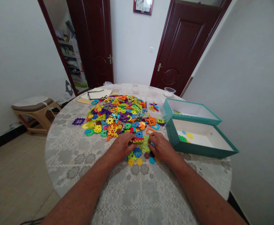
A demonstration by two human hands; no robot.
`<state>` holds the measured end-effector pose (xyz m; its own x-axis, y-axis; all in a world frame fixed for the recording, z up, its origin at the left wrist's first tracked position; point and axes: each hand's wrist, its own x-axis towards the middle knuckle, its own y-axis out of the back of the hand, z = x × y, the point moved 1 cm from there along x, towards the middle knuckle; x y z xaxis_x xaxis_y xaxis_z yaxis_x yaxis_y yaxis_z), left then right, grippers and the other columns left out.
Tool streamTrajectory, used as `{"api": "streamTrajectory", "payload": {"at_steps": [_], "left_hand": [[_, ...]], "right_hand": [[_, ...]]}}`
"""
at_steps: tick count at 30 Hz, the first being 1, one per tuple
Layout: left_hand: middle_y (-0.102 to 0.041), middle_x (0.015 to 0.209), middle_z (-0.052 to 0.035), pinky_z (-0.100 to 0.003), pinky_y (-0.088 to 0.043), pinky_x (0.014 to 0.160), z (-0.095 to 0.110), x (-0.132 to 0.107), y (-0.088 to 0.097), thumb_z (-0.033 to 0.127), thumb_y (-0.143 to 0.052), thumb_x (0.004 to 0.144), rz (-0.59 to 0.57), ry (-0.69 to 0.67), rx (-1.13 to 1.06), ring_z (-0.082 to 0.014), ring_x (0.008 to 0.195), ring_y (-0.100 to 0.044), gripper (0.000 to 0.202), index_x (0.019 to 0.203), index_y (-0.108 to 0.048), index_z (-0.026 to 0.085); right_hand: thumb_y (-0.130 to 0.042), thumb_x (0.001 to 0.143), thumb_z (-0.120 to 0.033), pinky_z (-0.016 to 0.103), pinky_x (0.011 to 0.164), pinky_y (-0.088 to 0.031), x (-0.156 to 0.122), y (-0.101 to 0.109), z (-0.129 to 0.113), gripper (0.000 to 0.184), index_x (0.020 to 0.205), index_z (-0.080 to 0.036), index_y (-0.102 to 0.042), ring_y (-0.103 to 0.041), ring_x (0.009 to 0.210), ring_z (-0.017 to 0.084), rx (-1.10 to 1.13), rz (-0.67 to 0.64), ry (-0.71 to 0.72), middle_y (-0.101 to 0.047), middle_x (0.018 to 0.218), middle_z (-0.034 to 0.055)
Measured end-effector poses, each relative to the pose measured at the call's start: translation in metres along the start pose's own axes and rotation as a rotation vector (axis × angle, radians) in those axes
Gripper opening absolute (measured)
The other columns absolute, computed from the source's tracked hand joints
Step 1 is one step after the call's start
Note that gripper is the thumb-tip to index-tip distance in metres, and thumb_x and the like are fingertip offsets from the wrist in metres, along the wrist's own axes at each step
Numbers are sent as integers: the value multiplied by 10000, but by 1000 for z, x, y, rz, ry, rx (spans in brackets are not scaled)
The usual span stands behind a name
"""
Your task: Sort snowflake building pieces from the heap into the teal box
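A big heap of colourful plastic snowflake discs [118, 114] covers the middle of a round table. My left hand [121, 147] and my right hand [160, 147] rest at the near edge of the heap, fingers curled. Between them they pinch a small joined stack of discs [138, 140], red on top with green and blue below. A few loose discs [137, 156] in blue, yellow and green lie under and between my wrists.
Two teal boxes stand to the right: the near one [198, 148] holds a few discs, the far one [186, 117] sits behind it. The table's lace cloth [137, 193] stretches towards me. Glasses on paper [96, 93], a small bowl [169, 91], a stool [35, 109].
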<state>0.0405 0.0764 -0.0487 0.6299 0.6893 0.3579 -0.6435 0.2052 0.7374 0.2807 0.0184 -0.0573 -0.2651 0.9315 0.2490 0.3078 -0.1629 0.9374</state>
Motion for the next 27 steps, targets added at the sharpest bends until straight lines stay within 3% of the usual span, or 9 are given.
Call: {"api": "streamTrajectory", "payload": {"at_steps": [8,12,16,21,24,27], "left_hand": [[-660,975,-31,-279,-444,775,2,-2,-4,168,-653,950,-76,-63,14,-177,864,-595,115,1060,-666,198],[-655,964,-28,-276,-440,783,0,-2,-5,165,-664,945,-79,-67,5,-176,863,-594,117,1057,-668,198],[-660,965,-26,-278,-447,795,0,-2,-5,180,-683,942,-76,-67,2,-176,862,-600,130,1070,-671,200],[-692,994,-43,-295,-483,843,2,-1,-4,210,-668,965,-83,-82,30,-189,906,-636,102,1066,-675,196],[-723,1100,-66,-326,-515,901,0,-2,-6,215,-676,960,-52,-64,21,-205,965,-667,226,1185,-662,202],[-718,1233,-95,-363,-534,962,-4,-3,-10,194,-691,944,-26,-37,10,-225,1053,-681,477,1404,-565,206]], "right_hand": [[-611,990,-262,422,1031,-454,-5,5,1,73,1000,-190,-620,-538,1172,272,-42,-18,33,-612,1245,138],[-549,1026,-261,385,939,-454,-5,3,1,96,963,-197,-583,-558,1041,253,-91,-10,50,-643,1100,113],[-484,1057,-267,329,796,-419,-4,4,2,117,971,-207,-536,-580,892,227,-107,31,-68,-645,934,72],[-397,1088,-297,318,722,-384,-2,4,7,182,1025,-193,-532,-615,823,231,-124,108,-184,-665,889,83],[-366,1092,-324,313,738,-399,-2,3,2,222,1030,-201,-540,-634,843,232,-55,202,-167,-674,913,87],[-376,1092,-349,299,737,-418,-1,0,-12,227,1044,-215,-553,-656,827,216,106,195,-136,-690,916,64]]}}
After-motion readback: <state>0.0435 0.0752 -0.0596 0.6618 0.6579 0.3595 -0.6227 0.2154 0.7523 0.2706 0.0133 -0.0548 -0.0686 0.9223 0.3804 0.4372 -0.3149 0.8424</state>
